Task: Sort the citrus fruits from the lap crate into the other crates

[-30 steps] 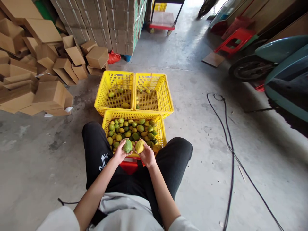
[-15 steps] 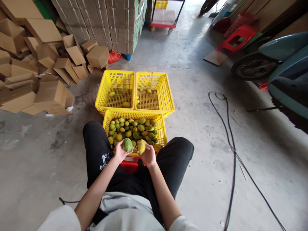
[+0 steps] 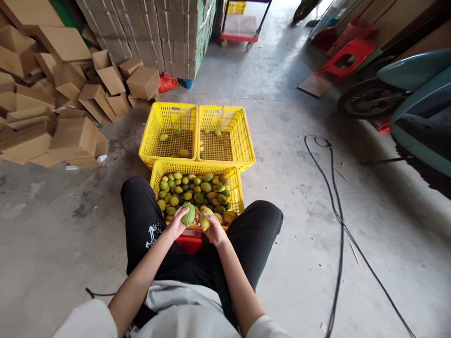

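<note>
My left hand (image 3: pixel 177 224) is wrapped round a green lemon (image 3: pixel 189 215), thumb on its upper side. Close beside it, my right hand (image 3: pixel 215 230) grips a yellow lemon (image 3: pixel 205 219) with its pointed end toward me. Both fruits are held over the near edge of a yellow plastic crate (image 3: pixel 241 191) between my knees. Many green and yellow lemons (image 3: pixel 206 187) lie in that crate. Behind it, a left crate (image 3: pixel 151 136) and a right crate (image 3: pixel 249 136) each hold a few lemons on the bottom.
Cardboard boxes (image 3: pixel 75 136) are heaped at the left, below a tall stack of cartons (image 3: pixel 141 37). A black cable (image 3: pixel 340 220) loops over the concrete floor at the right. Beyond it stand a scooter (image 3: pixel 419 94) and a red stool (image 3: pixel 347 58). A trolley (image 3: pixel 239 28) is at the back.
Both lemons have been turned in my hands. The yellow one has come slightly lower and left, with its tip now toward me; the green one has shifted slightly right. The crates have stayed put.
</note>
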The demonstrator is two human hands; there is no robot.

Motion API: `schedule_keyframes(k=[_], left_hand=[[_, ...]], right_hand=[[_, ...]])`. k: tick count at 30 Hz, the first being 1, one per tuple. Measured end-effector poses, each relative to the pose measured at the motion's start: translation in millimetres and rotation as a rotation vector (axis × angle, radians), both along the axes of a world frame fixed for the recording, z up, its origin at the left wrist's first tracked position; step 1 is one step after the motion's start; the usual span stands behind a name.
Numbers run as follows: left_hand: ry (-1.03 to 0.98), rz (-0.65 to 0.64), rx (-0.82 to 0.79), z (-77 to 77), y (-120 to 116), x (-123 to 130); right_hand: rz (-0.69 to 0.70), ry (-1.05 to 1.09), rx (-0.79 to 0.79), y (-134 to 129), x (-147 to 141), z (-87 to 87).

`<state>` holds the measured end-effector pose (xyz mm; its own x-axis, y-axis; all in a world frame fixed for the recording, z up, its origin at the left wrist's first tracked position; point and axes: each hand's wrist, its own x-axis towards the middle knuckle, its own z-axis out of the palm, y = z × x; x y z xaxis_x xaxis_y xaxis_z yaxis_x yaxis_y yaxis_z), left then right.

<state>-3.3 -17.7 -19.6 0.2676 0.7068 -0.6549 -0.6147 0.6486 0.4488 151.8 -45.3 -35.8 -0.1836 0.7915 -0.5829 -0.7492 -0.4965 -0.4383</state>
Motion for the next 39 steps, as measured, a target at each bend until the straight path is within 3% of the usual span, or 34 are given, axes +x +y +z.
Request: schedule_keyframes(k=[9, 12, 18, 28, 35, 39], left_hand=[[-0.079, 0.177, -0.178, 4.6, 9, -7], [-0.061, 0.132, -0.156, 3.1, 7, -5], [0.039, 0.028, 0.058, -0.1, 0, -1], [-0.138, 0.138, -0.129, 2.8, 5, -4], [-0.002, 0.138, -0.035, -8.7, 2, -3], [-0.021, 0.117, -0.048, -6.6, 3, -2]], right_hand=[[-0.097, 0.080, 0.000, 2, 7, -2.5], [-0.079, 0.030, -0.020, 1, 6, -1.1], [-0.096, -0.012, 0.067, 0, 2, -0.7], [-0.121, 0.097, 0.091, 4, 6, 0.6], [-0.095, -0.009, -0.017, 1, 4, 0.0], [-0.109, -0.023, 0.001, 1, 2, -2.1]])
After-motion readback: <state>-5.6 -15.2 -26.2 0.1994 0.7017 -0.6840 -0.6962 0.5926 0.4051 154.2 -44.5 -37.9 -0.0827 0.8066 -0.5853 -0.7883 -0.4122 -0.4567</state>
